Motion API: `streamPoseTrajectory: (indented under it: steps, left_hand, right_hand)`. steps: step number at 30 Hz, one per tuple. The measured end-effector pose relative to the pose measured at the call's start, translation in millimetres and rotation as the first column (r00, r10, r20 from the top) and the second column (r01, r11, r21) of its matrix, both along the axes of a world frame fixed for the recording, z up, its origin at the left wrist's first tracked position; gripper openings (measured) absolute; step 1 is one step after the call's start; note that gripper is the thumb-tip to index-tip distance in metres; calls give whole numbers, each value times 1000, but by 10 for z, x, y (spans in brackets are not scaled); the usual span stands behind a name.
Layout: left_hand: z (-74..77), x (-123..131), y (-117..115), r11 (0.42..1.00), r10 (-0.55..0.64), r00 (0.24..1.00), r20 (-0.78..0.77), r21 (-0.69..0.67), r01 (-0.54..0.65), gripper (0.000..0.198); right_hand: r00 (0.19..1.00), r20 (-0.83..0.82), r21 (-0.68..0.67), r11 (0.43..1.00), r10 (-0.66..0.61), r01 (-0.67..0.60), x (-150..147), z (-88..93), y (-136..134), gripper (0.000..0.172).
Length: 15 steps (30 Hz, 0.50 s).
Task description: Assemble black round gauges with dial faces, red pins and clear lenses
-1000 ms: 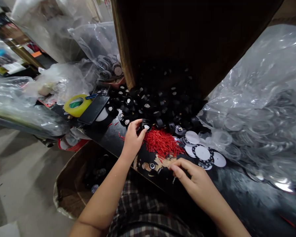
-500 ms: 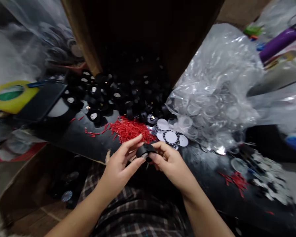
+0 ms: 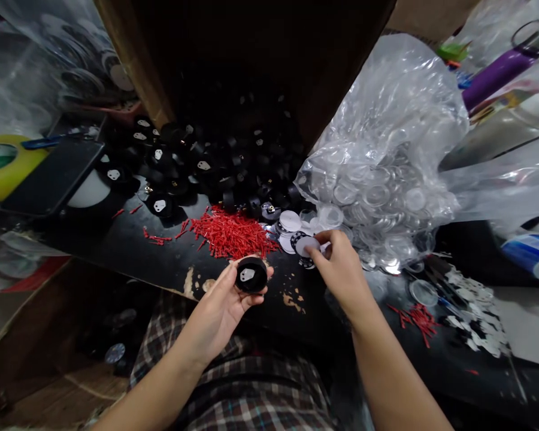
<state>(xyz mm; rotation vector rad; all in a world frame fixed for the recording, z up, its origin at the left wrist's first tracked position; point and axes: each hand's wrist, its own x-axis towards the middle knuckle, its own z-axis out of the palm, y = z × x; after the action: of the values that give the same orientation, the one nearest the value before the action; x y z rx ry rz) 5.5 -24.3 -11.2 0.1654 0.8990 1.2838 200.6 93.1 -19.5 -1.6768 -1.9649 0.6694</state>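
My left hand (image 3: 224,302) is closed around a black round case (image 3: 251,275), its hollow side up, with a small white piece inside. Beyond the case lies a heap of small red pointed pieces (image 3: 233,230). To the right, my right hand (image 3: 339,269) pinches the edge of a white disc (image 3: 307,246) at a small pile of white round discs (image 3: 290,221). Some of those discs have black patterned rims. The right fingertips are partly hidden behind the hand.
Many black cases (image 3: 161,205) fill the dark box opening at the back. A clear plastic bag (image 3: 386,120) of transparent round covers stands right. A phone (image 3: 54,176) and yellow tape roll (image 3: 27,164) lie left. White flat pieces (image 3: 476,299) and red pieces (image 3: 417,321) lie at right.
My hands have come apart. The left keeps the black case, now turned hollow side up, while the right has let go of it and moved right onto the white disc. The view has shifted slightly.
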Motion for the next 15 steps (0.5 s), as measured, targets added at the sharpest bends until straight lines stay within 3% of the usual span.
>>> streamPoseTrajectory:
  steps: [5, 8, 10, 13, 15]
  left_hand:
    - [-10, -6, 31, 999, 31, 999, 8, -12, -31, 32]
    - [15, 56, 83, 998, 61, 997, 37, -37, -60, 34]
    - [46, 129, 128, 993, 106, 991, 79, -50, -102, 33]
    - [93, 221, 189, 983, 178, 974, 140, -57, -172, 29]
    - [109, 241, 203, 981, 192, 966, 172, -54, -185, 30]
  right_hand:
    - [992, -126, -41, 999, -25, 20, 110, 59, -110, 28]
    - [986, -165, 156, 986, -30, 56, 54, 139, -240, 27]
    - [987, -142, 259, 965, 78, -39, -69, 195, -357, 24]
    - [935, -195, 112, 954, 296, -279, -278, 256, -504, 28]
    - [906, -296, -26, 945, 304, -325, -358, 273, -540, 38]
